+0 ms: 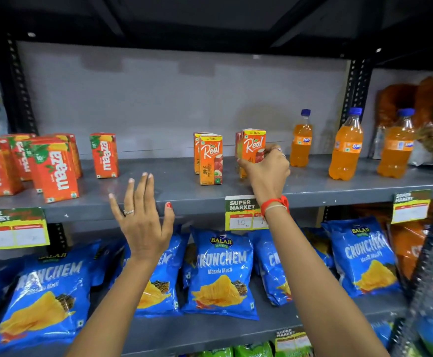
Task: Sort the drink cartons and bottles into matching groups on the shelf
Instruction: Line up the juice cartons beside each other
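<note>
On the grey shelf (174, 186), at the far left, a cluster of red mango drink cartons (30, 163) stands packed together near the front edge, and one more red carton (104, 155) stands alone a little to their right, further back. Below them a price tag (12, 229) hangs from the shelf lip. The left hand (143, 220) is raised in front of the shelf edge with its fingers spread and nothing in it, a ring on one finger, between the lone red carton and the orange ones. Next come two orange apple juice cartons (210, 159) standing one behind the other near the middle of the shelf. Just to their right the right hand (267, 170), with a red thread at the wrist, is closed around another pair of orange apple juice cartons (252, 148), thumb on the left side and fingers wrapped over the right; I cannot tell whether they rest on the shelf or are lifted. A second price tag (243, 212) hangs under this hand. Further right three orange soda bottles (346, 148) with blue caps stand apart in a loose row. On the lower shelf lie blue chip bags (220, 274)
</note>
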